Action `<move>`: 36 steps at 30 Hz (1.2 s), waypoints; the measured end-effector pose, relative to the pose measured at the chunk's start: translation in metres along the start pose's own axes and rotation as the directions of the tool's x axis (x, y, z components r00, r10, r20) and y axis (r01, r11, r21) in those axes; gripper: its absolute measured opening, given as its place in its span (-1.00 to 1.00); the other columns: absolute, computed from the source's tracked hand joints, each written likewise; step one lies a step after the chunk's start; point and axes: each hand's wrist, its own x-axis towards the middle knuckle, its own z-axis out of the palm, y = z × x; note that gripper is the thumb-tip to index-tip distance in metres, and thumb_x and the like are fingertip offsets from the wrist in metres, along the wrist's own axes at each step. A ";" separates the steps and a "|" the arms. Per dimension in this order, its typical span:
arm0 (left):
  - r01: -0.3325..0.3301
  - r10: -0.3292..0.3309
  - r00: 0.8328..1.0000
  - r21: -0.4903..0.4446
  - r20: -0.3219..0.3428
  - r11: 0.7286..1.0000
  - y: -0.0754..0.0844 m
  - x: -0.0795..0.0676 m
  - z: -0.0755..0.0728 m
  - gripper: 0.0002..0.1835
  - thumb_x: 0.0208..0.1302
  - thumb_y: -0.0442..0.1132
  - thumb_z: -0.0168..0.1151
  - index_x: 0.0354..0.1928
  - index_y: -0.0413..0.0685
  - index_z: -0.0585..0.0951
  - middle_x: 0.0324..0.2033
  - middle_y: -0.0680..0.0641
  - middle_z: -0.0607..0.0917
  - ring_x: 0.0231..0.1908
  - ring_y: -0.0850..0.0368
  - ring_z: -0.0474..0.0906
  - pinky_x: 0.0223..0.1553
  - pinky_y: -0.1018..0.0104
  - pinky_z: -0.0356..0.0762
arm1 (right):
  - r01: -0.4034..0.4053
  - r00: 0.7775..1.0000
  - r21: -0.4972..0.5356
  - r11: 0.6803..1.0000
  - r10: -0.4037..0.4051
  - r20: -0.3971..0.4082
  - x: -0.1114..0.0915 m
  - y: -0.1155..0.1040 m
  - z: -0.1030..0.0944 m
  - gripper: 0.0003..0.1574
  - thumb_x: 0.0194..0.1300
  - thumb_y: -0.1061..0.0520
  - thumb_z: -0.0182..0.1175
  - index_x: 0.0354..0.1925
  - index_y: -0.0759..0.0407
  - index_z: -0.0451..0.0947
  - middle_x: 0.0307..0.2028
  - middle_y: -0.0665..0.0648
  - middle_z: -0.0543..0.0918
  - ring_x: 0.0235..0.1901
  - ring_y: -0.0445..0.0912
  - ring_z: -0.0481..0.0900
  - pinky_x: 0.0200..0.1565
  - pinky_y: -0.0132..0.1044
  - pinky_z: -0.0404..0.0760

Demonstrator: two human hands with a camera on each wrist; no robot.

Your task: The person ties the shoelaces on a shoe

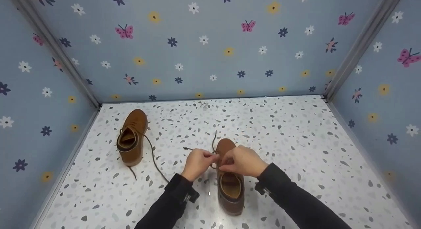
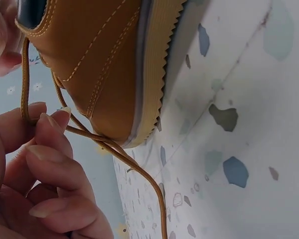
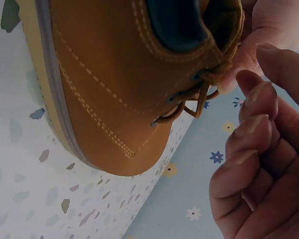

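Note:
A brown lace-up shoe stands on the floor with its toe pointing away from me. My left hand, at the left side of its lacing, pinches a brown shoelace between thumb and forefinger. In the left wrist view the lace runs from the shoe's top edge down to those fingertips, while other lace strands trail past the toe. Over the shoe's right side is my right hand. Its fingers are loosely bent, and the right wrist view shows nothing between them. Crossed laces hang at the eyelets close by.
The matching brown shoe stands to the left, with its loose lace trailing across the speckled white floor. Blue flower-patterned panels enclose the back and both sides, joined by grey corner posts.

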 end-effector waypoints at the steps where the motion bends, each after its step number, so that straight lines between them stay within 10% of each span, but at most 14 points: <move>1: 0.000 0.000 1.000 -0.004 0.006 1.000 0.001 0.000 -0.001 -0.78 0.24 -0.07 0.38 -0.41 -0.06 0.81 -0.58 0.06 0.71 -0.60 0.26 0.48 -0.53 0.36 0.42 | -0.008 1.000 -0.006 1.000 0.008 0.002 0.000 -0.002 0.002 -0.82 0.19 -0.05 0.43 -0.36 0.01 0.76 -0.46 -0.12 0.72 -0.51 -0.29 0.58 -0.41 -0.38 0.56; 7: 0.002 -0.002 1.000 0.054 0.013 0.999 0.004 0.006 -0.006 -0.62 0.32 0.00 0.30 -0.52 -0.12 0.77 -0.67 0.05 0.65 -0.68 0.24 0.39 -0.60 0.36 0.30 | -0.053 0.998 -0.036 0.998 0.053 0.016 0.001 -0.008 0.012 -0.85 0.17 -0.04 0.43 -0.40 -0.02 0.76 -0.52 -0.18 0.67 -0.54 -0.29 0.52 -0.46 -0.38 0.51; 11: -0.118 0.117 0.993 0.173 0.017 0.978 0.007 0.017 -0.007 -0.77 0.35 -0.14 0.29 -0.36 -0.12 0.76 -0.55 0.06 0.67 -0.55 0.18 0.50 -0.47 0.28 0.44 | -0.042 0.999 -0.052 0.998 0.042 0.002 -0.001 -0.009 0.013 -0.84 0.20 -0.01 0.42 -0.44 0.01 0.72 -0.54 -0.15 0.64 -0.56 -0.26 0.50 -0.48 -0.36 0.49; 18: -0.334 0.264 0.925 0.255 0.272 0.907 0.005 0.036 -0.003 -0.78 0.28 -0.34 0.32 -0.04 -0.13 0.71 -0.20 -0.09 0.69 -0.12 -0.06 0.54 -0.01 0.07 0.44 | -0.004 0.999 -0.056 0.998 0.006 0.034 -0.005 -0.008 0.012 -0.74 0.15 -0.09 0.45 -0.42 0.01 0.63 -0.50 -0.14 0.61 -0.49 -0.24 0.52 -0.40 -0.34 0.54; 28: -0.298 0.239 0.936 0.220 0.259 0.929 0.007 0.036 -0.010 -0.94 0.28 -0.22 0.36 -0.35 0.01 0.67 -0.38 0.07 0.62 -0.26 0.06 0.53 -0.14 0.16 0.48 | -0.019 0.997 -0.007 1.000 0.019 0.081 -0.003 -0.007 0.008 -0.74 0.19 -0.04 0.42 -0.43 0.03 0.57 -0.53 -0.13 0.55 -0.53 -0.25 0.49 -0.46 -0.37 0.51; 36: -0.243 0.197 0.949 0.169 0.247 0.955 0.025 0.024 -0.025 -0.92 0.32 -0.22 0.32 -0.33 -0.04 0.68 -0.49 0.10 0.62 -0.51 0.24 0.50 -0.43 0.31 0.51 | -0.086 0.995 0.050 0.995 0.089 -0.051 -0.003 -0.004 0.008 -0.79 0.25 0.10 0.33 -0.49 0.08 0.55 -0.64 -0.13 0.49 -0.65 -0.26 0.40 -0.58 -0.37 0.45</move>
